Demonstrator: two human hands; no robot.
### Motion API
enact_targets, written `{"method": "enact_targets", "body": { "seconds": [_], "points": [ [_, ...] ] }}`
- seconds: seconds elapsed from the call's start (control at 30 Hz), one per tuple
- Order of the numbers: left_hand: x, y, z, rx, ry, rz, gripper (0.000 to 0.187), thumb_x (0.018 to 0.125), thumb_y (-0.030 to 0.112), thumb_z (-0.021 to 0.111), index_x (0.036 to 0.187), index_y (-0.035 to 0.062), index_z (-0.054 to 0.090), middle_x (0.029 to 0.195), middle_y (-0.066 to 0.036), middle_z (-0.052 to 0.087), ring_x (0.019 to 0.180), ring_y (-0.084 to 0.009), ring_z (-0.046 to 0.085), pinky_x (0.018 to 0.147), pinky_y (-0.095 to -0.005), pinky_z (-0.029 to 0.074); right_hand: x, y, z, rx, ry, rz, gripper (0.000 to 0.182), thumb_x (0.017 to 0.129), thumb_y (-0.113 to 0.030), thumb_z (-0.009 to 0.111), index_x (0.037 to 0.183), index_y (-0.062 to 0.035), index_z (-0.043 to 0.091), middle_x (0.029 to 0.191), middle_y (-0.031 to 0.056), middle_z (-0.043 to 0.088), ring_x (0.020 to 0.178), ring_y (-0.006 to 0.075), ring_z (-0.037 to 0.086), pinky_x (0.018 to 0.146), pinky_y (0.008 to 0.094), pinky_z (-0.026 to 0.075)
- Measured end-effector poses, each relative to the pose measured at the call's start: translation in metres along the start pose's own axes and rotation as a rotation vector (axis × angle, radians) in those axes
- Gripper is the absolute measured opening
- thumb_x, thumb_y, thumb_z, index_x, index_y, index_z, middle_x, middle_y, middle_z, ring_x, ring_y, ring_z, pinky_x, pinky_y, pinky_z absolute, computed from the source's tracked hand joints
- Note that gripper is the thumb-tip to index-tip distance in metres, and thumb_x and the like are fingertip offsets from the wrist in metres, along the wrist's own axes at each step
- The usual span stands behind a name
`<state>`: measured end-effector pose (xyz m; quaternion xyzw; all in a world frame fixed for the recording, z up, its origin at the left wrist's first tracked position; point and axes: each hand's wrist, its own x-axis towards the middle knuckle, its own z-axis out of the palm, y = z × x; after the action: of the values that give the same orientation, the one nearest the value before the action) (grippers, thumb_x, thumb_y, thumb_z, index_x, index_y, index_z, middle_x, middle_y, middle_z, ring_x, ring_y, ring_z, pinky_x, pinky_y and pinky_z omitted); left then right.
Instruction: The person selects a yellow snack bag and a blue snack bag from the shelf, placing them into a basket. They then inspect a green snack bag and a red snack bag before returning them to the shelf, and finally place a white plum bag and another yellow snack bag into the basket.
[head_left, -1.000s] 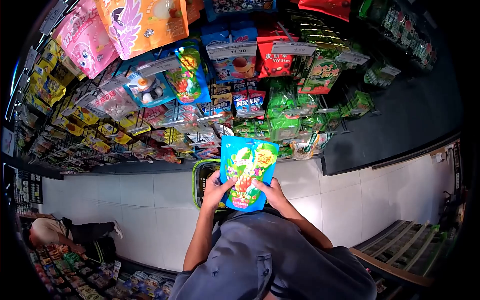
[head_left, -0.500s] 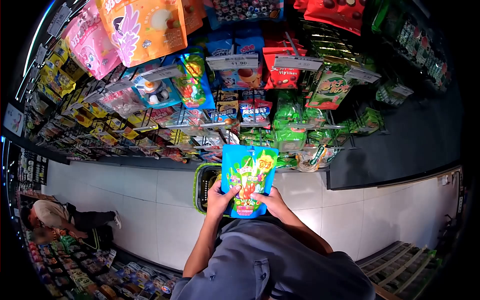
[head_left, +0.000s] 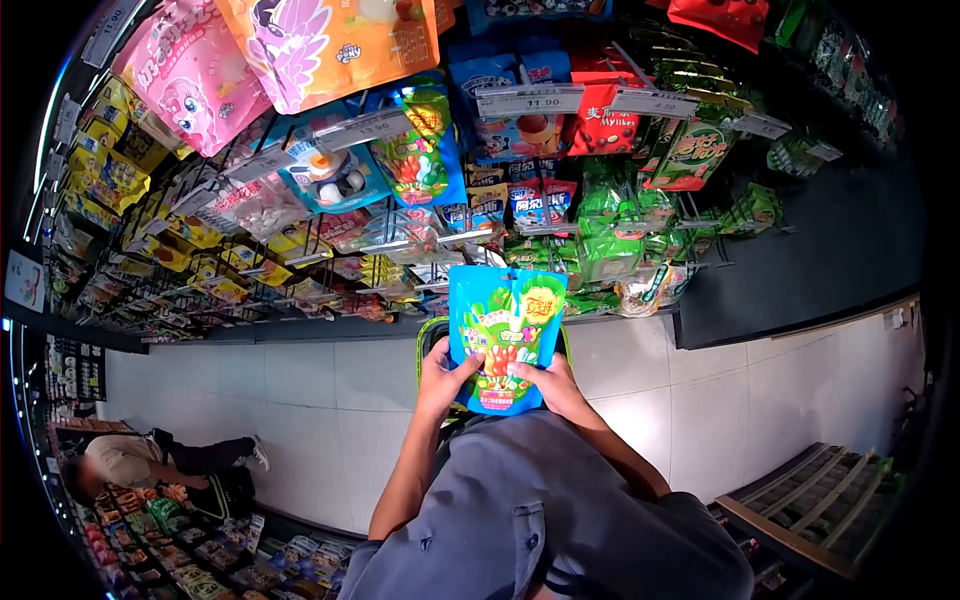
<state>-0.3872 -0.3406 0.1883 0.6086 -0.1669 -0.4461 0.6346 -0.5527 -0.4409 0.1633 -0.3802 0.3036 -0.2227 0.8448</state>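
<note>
Both hands hold up a blue and green candy bag [head_left: 508, 335] in front of the body, its printed front facing the camera. My left hand [head_left: 441, 377] grips the lower left side, thumb on the front. On the lower right side my right hand [head_left: 549, 383] is closed the same way, fingers hidden behind the bag. Partly hidden behind the bag is a green-rimmed dark basket [head_left: 428, 330]. A similar blue and green bag [head_left: 420, 150] hangs on the rack above.
Hanging snack bags fill the rack ahead, among them an orange bag [head_left: 335, 50], a pink bag [head_left: 190, 75] and a red bag [head_left: 604, 118]. A person [head_left: 130, 462] is at the lower left by another display. A slatted shelf [head_left: 815, 500] stands at the lower right.
The view has shifted, so the rack bags appear farther right. The held bag sits slightly higher in view and now covers more of the basket. Both hands keep their grip.
</note>
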Motion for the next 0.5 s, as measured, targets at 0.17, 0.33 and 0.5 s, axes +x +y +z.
{"method": "enact_targets", "body": {
  "seconds": [0.17, 0.33, 0.5],
  "points": [
    [0.011, 0.011, -0.011, -0.032, -0.123, -0.022, 0.035, 0.082, -0.001, 0.069, 0.114, -0.0020, 0.055, 0.108, -0.009, 0.066, 0.094, -0.0134, 0.063, 0.085, -0.0281, 0.050, 0.004, -0.002, 0.011, -0.065, 0.063, -0.027, 0.035, 0.081, -0.012, 0.072, 0.112, -0.0002, 0.061, 0.101, 0.0064, 0.068, 0.085, 0.0118, 0.063, 0.073, 0.0262, 0.051],
    [0.025, 0.015, -0.017, -0.029, -0.182, 0.006, 0.035, 0.083, 0.000, 0.069, 0.115, -0.0025, 0.054, 0.108, -0.010, 0.066, 0.095, -0.0135, 0.062, 0.085, -0.0283, 0.049, 0.006, -0.003, 0.022, -0.065, 0.117, -0.081, 0.034, 0.081, -0.015, 0.072, 0.110, -0.0013, 0.062, 0.099, 0.0049, 0.068, 0.082, 0.0102, 0.062, 0.067, 0.0244, 0.049],
    [0.032, 0.016, -0.018, -0.033, -0.202, 0.021, 0.035, 0.083, 0.002, 0.069, 0.115, -0.0028, 0.055, 0.107, -0.010, 0.066, 0.094, -0.0132, 0.062, 0.084, -0.0278, 0.049, 0.011, -0.010, 0.021, -0.162, 0.131, -0.070, 0.033, 0.082, -0.012, 0.071, 0.111, -0.0005, 0.061, 0.100, 0.0056, 0.068, 0.084, 0.0109, 0.063, 0.070, 0.0252, 0.050]
  ]
}}
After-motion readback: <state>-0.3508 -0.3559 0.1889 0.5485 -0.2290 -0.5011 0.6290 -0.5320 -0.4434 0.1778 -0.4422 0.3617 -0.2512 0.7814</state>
